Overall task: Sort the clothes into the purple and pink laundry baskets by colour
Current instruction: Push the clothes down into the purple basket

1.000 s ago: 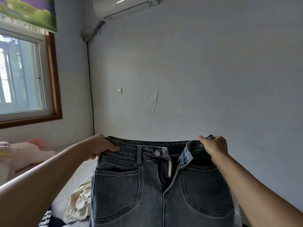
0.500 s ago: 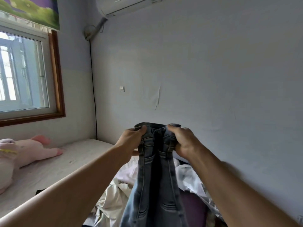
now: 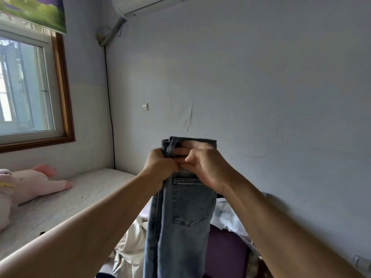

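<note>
A pair of grey-blue jeans (image 3: 186, 213) hangs in front of me, folded lengthwise with a back pocket facing me. My left hand (image 3: 158, 165) and my right hand (image 3: 208, 169) both grip the waistband, close together and touching, raised at chest height. Below and behind the jeans lies a heap of light clothes (image 3: 130, 243) on the bed. A purple shape (image 3: 226, 255) shows to the right of the jeans; whether it is the purple basket I cannot tell. No pink basket is in sight.
A bed with a pale mattress (image 3: 70, 199) runs along the left wall under a window (image 3: 24, 87). A pink plush toy (image 3: 30, 185) lies on it. A grey wall (image 3: 261, 97) stands straight ahead, an air conditioner (image 3: 148, 3) at the top.
My hands came together from a wide hold on the spread waistband, folding the jeans in half lengthwise. The jeans now show a back pocket and hang narrow.
</note>
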Available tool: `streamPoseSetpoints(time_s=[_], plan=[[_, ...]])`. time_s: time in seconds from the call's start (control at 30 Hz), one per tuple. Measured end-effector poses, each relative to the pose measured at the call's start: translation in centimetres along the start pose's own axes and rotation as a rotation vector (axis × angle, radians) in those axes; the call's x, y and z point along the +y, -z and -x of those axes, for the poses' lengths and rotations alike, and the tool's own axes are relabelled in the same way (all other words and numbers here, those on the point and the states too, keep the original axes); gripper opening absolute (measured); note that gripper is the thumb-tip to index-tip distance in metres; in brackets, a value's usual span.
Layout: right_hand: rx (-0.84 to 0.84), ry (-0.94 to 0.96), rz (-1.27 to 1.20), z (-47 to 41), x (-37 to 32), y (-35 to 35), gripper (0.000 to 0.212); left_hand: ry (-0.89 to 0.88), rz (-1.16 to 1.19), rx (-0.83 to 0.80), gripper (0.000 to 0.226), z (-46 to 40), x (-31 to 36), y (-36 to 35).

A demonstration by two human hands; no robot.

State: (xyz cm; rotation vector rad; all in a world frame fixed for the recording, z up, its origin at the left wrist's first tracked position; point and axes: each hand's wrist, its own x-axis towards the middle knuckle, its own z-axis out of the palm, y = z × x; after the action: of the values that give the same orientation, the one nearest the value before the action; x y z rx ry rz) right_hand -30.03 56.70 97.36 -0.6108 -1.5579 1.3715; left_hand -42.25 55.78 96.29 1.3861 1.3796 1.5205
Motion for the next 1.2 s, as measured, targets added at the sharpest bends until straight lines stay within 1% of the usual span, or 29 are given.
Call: streamPoseSetpoints(time_s=[0.03, 0.07, 0.17, 0.2, 0.27, 0.33, 0.37, 0.4, 0.43, 0.47, 0.53, 0.57, 0.6, 0.63, 0.7, 0.8, 0.87, 0.9, 0.93, 0.97, 1.03, 1.07, 1.13, 1.2], plan=[[0.014, 0.027, 0.053, 0.1, 0.1, -0.1, 0.042, 0.044, 0.045, 0.037, 0.035, -0.1, 0.3, -0.2], [0.089, 0.059, 0.117, 0.4, 0.2, -0.1, 0.036, 0.069, 0.084, 0.049, 0.032, -0.2, 0.4, -0.3], [0.471, 0.211, 0.375, 1.1, 1.4, 1.1, 0.028, 0.077, 0.122, 0.055, 0.026, -0.4, 1.2, -0.1], [0.551, 0.250, 0.451, 1.5, 1.7, 1.4, 0.031, 0.078, 0.123, 0.063, 0.026, -0.4, 1.5, 0.0], [0.659, 0.267, 0.589, 1.8, 2.6, 2.2, 0.051, 0.084, 0.134, 0.065, 0.026, -0.5, 1.9, 0.2], [0.724, 0.193, 0.654, 1.6, 3.2, 3.3, 0.073, 0.093, 0.153, 0.028, 0.028, -0.8, 2.2, 0.8], [0.698, 0.123, 0.619, 1.5, 3.3, 3.7, 0.084, 0.097, 0.159, -0.002, 0.030, -1.0, 2.3, 1.2], [0.623, 0.065, 0.523, 1.5, 3.5, 4.2, 0.096, 0.101, 0.163, -0.029, 0.032, -1.2, 2.3, 1.7], [0.518, 0.017, 0.381, 1.5, 3.6, 4.7, 0.103, 0.106, 0.174, -0.051, 0.034, -1.3, 2.4, 2.3], [0.395, -0.030, 0.242, 1.5, 3.7, 5.3, 0.099, 0.109, 0.189, -0.070, 0.036, -1.4, 2.5, 2.8], [0.198, -0.072, 0.129, 2.0, 3.6, 5.4, 0.065, 0.114, 0.215, -0.101, 0.038, -1.4, 2.7, 3.6], [0.173, -0.055, 0.135, 2.1, 3.5, 5.1, 0.051, 0.114, 0.217, -0.117, 0.039, -1.3, 2.7, 3.9], [0.191, -0.013, 0.138, 2.0, 3.5, 4.8, 0.040, 0.107, 0.208, -0.124, 0.039, -1.2, 2.7, 4.2], [0.249, 0.041, 0.140, 1.8, 3.4, 4.4, 0.032, 0.096, 0.199, -0.125, 0.039, -1.3, 2.6, 4.5], [0.363, 0.112, 0.120, 1.2, 3.4, 3.4, 0.022, 0.066, 0.170, -0.113, 0.035, -1.5, 2.3, 5.3], [0.455, 0.118, 0.062, 0.4, 3.0, 1.6, 0.019, 0.045, 0.065, -0.069, 0.016, -1.3, 0.4, 7.0], [0.492, 0.150, 0.015, 0.0, 2.5, 1.1, 0.015, 0.119, -0.054, -0.104, 0.022, -0.3, -2.4, 7.6], [0.504, 0.166, 0.006, -0.2, 2.2, 1.0, 0.012, 0.164, -0.106, -0.127, 0.022, 0.5, -3.9, 7.5], [0.512, 0.168, 0.010, -0.4, 1.9, 1.0, 0.010, 0.192, -0.125, -0.144, 0.021, 1.1, -5.3, 7.3], [0.519, 0.157, 0.021, -0.6, 1.7, 1.1, 0.009, 0.202, -0.080, -0.144, 0.017, 1.3, -6.5, 7.1], [0.524, 0.121, 0.031, -0.9, 1.5, 1.6, 0.015, 0.218, 0.089, -0.113, 0.003, 1.4, -7.3, 6.4], [0.500, 0.110, 0.022, -1.1, 1.6, 2.2, 0.021, 0.228, 0.153, -0.096, 0.007, 1.2, -7.3, 6.1], [0.355, 0.115, 0.025, -1.1, 1.9, 3.6, 0.048, 0.248, 0.256, -0.070, 0.012, 0.8, -6.8, 5.5], [0.147, 0.098, 0.064, -0.6, 2.9, 5.2, 0.073, 0.259, 0.301, -0.053, 0.014, 0.3, -6.4, 5.0]])
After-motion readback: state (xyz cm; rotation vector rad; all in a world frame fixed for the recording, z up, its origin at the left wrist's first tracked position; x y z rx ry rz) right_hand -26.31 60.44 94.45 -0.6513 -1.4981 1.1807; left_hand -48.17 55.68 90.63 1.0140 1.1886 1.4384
